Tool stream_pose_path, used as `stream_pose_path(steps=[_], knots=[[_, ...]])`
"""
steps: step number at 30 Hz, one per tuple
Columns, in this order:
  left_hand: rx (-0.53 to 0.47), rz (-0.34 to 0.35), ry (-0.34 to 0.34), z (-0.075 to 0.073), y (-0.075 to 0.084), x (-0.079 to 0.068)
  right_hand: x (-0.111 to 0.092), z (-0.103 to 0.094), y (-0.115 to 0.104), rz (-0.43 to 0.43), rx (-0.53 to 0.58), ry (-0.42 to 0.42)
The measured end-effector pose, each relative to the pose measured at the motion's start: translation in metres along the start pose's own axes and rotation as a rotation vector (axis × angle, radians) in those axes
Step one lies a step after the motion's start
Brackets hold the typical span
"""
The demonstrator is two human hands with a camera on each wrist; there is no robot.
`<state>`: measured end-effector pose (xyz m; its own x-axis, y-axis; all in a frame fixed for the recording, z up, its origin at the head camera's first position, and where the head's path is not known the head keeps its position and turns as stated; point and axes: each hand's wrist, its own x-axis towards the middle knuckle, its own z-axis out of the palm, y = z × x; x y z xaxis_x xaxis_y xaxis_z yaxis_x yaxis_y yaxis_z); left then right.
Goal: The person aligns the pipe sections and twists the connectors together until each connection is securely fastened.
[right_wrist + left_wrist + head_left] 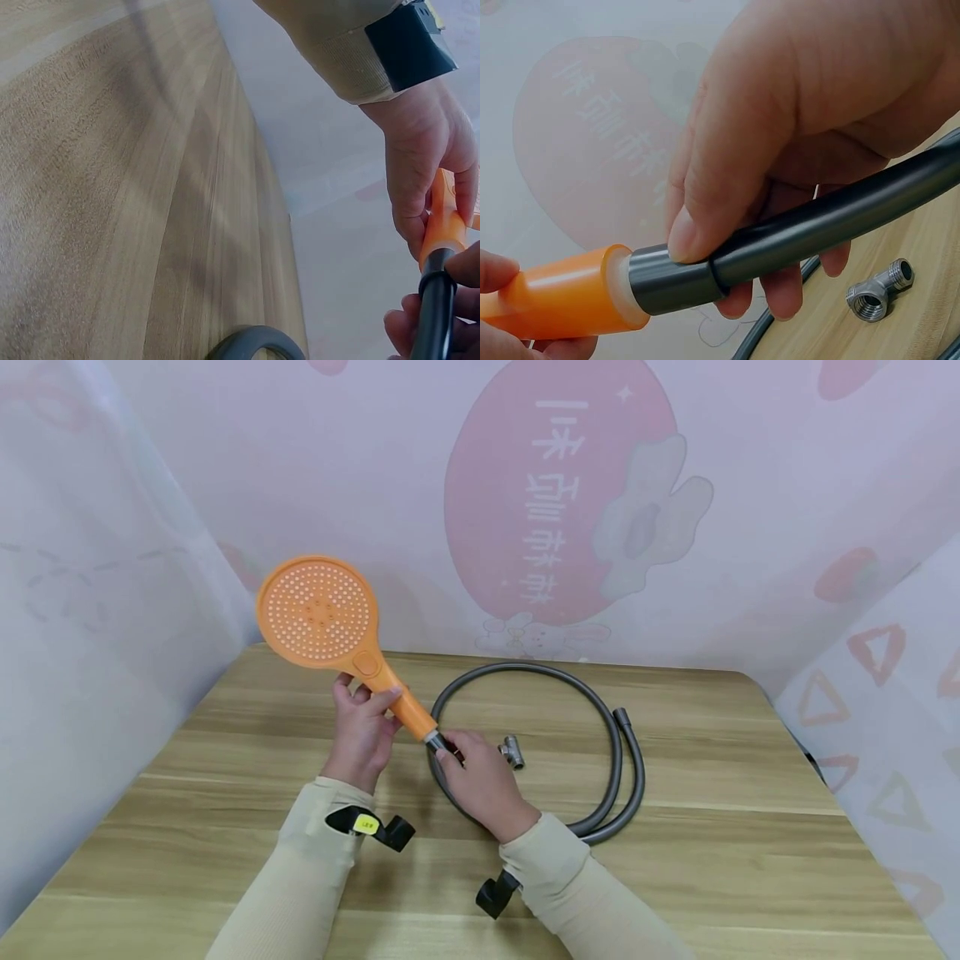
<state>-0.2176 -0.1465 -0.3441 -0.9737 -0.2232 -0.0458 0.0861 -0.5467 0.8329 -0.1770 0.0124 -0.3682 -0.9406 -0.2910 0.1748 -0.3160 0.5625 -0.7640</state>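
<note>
An orange shower head [318, 612] is held up over the table by its handle, its round nozzle face toward the head camera. My left hand [363, 731] grips that handle, thumb along the front. With thumb and fingers, my right hand [486, 781] pinches the dark end fitting [676, 279] of a grey shower hose [617, 752]. In the left wrist view the fitting sits at the handle's lower end, a pale ring [621, 283] showing at the joint. From there the hose loops across the table, its other end fitting [621, 717] lying on the right.
A small metal tee connector [512, 752] with threaded ends lies inside the hose loop, just beyond my right hand. The wooden table [750, 860] meets a printed fabric backdrop [360, 460] at the back and sides. Both wrists wear black camera mounts.
</note>
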Motion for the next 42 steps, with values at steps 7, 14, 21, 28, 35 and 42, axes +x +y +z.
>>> stream_pose_path(steps=[7, 14, 21, 28, 35, 42], knots=[[-0.005, 0.001, -0.001, 0.0012, -0.0001, -0.0001, 0.0002, -0.0025, 0.0007, 0.008, 0.023, -0.031], [-0.007, -0.01, 0.009, 0.0017, -0.0004, -0.0003, 0.001, -0.0019, 0.0044, 0.014, 0.056, -0.017], [-0.017, -0.005, 0.016, 0.0036, -0.0012, -0.0016, -0.0004, -0.0006, 0.0072, 0.017, 0.087, -0.009], [-0.014, -0.011, 0.021, 0.0031, 0.0001, -0.0021, -0.0034, 0.0007, 0.0077, -0.01, 0.036, 0.058], [-0.018, -0.006, 0.014, 0.0029, 0.0001, -0.0038, -0.0048, 0.002, 0.0067, -0.059, -0.003, 0.113], [-0.018, 0.001, 0.006, 0.0036, 0.0009, -0.0046, -0.0057, 0.0031, 0.0062, -0.091, -0.037, 0.152]])
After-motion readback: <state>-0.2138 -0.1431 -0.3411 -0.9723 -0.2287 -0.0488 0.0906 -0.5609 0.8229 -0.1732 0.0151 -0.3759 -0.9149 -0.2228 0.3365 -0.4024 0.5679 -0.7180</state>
